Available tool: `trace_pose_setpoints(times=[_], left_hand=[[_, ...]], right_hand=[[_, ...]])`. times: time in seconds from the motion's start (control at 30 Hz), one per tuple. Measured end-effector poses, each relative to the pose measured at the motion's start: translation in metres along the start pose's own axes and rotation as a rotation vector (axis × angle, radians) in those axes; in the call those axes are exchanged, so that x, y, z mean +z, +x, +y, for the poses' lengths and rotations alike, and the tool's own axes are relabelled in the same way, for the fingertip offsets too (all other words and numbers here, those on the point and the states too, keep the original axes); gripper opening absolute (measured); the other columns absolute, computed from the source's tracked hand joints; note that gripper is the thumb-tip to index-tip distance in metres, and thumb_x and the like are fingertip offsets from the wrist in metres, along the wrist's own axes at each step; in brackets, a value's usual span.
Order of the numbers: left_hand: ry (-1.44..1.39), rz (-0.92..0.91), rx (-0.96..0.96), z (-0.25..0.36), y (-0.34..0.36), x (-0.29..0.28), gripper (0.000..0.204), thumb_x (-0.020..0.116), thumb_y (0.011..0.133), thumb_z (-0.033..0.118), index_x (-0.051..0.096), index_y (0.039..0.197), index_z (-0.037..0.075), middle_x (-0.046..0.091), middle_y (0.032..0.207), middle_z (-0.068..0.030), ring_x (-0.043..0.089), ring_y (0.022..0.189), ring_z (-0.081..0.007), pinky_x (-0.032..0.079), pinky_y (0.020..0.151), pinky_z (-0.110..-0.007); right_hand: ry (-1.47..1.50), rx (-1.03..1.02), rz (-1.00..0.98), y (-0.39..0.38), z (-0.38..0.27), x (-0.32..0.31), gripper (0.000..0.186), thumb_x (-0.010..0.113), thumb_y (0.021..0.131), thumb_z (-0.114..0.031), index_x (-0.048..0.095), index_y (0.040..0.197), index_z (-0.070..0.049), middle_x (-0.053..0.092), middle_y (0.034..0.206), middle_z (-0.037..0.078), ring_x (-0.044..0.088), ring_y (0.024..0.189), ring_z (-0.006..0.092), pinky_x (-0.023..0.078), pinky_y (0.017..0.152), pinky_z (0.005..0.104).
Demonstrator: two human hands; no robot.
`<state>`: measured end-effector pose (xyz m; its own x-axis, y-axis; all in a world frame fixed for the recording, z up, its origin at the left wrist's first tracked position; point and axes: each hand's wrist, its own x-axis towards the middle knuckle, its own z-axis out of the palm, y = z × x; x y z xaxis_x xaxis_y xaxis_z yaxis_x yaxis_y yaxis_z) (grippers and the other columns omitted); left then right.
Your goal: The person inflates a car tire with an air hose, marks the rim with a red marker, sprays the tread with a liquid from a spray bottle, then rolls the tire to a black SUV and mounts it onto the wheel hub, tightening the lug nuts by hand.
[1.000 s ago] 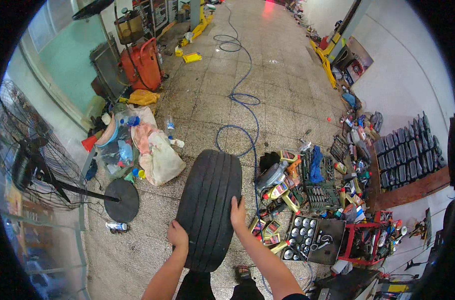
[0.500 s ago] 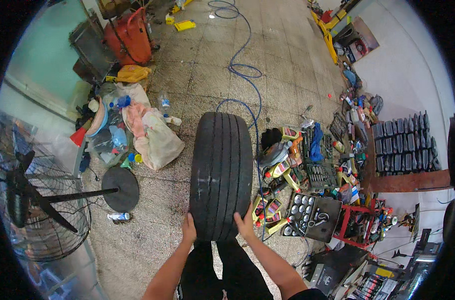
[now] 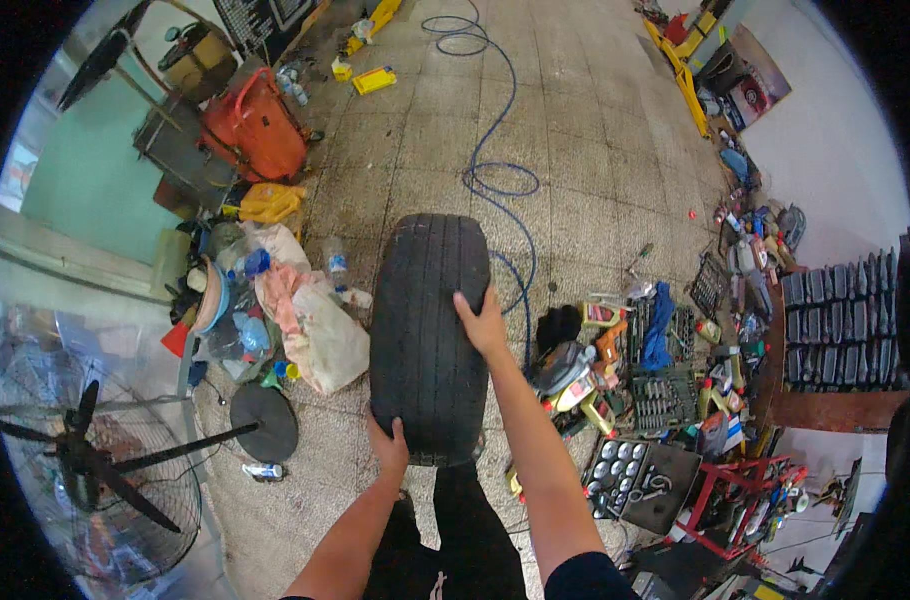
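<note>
A black tyre (image 3: pixel 423 350) stands upright in front of me at the middle of the view, its grooved tread facing up. My left hand (image 3: pixel 387 443) grips its near left side low down, fingers mostly hidden round the edge. My right hand (image 3: pixel 480 322) holds its right side higher up, thumb on the tread. My legs in black trousers are below it.
A cloth bundle (image 3: pixel 325 355), red machine (image 3: pixel 255 120) and caged fan (image 3: pixel 90 460) line the left. A blue hose (image 3: pixel 530 270) runs along the tiled floor (image 3: pixel 590 170). Oil bottles, socket sets (image 3: pixel 615 470), a red cart (image 3: pixel 715 500) and yellow lift arms (image 3: pixel 687 90) are at right.
My right hand has moved forward and up the tyre's right side. The tyre's top has moved further forward in the view. The view has also shifted, showing more of the legs than at first.
</note>
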<state>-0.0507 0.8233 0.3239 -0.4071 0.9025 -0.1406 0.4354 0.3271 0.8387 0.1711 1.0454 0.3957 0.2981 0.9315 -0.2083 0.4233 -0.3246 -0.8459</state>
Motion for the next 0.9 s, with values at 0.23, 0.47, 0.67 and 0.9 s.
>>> trace_pose_setpoints(times=[0.23, 0.47, 0.67, 0.9], left_hand=[[0.254, 0.196, -0.208, 0.118, 0.201, 0.037, 0.075, 0.06, 0.089, 0.057, 0.049, 0.138, 0.001, 0.057, 0.131, -0.0241, 0.057, 0.115, -0.0409, 0.047, 0.096, -0.045], [0.363, 0.137, -0.304, 0.174, 0.413, 0.025, 0.081, 0.05, 0.085, 0.071, 0.06, 0.125, 0.001, 0.065, 0.114, -0.0234, 0.061, 0.106, -0.0416, 0.047, 0.092, -0.046], [0.457, 0.093, -0.242, 0.187, 0.523, 0.061, 0.091, 0.04, 0.086, 0.076, 0.057, 0.124, -0.004, 0.068, 0.105, -0.026, 0.065, 0.098, -0.0441, 0.049, 0.087, -0.05], [0.48, -0.075, -0.281, 0.24, 0.573, 0.109, 0.088, 0.04, 0.087, 0.074, 0.057, 0.121, -0.005, 0.066, 0.107, -0.028, 0.065, 0.097, -0.0443, 0.051, 0.085, -0.05]], right_hand=[[0.245, 0.117, -0.354, -0.119, 0.063, 0.03, 0.099, 0.071, 0.087, -0.034, 0.007, 0.152, 0.002, 0.036, 0.147, 0.024, 0.04, 0.134, 0.0324, 0.032, 0.11, 0.0385], [0.2, -0.072, -0.05, 0.01, -0.05, 0.116, 0.091, 0.075, 0.081, -0.026, 0.022, 0.149, 0.005, 0.044, 0.14, 0.026, 0.047, 0.128, 0.0368, 0.036, 0.108, 0.0404], [0.09, 0.027, 0.061, 0.125, -0.096, 0.135, 0.087, 0.078, 0.075, -0.035, 0.038, 0.142, 0.003, 0.056, 0.129, 0.025, 0.056, 0.118, 0.0389, 0.043, 0.1, 0.0411], [0.132, 0.1, 0.062, 0.209, -0.123, 0.102, 0.083, 0.076, 0.078, -0.042, 0.044, 0.139, 0.005, 0.061, 0.123, 0.025, 0.061, 0.111, 0.0353, 0.047, 0.096, 0.04]])
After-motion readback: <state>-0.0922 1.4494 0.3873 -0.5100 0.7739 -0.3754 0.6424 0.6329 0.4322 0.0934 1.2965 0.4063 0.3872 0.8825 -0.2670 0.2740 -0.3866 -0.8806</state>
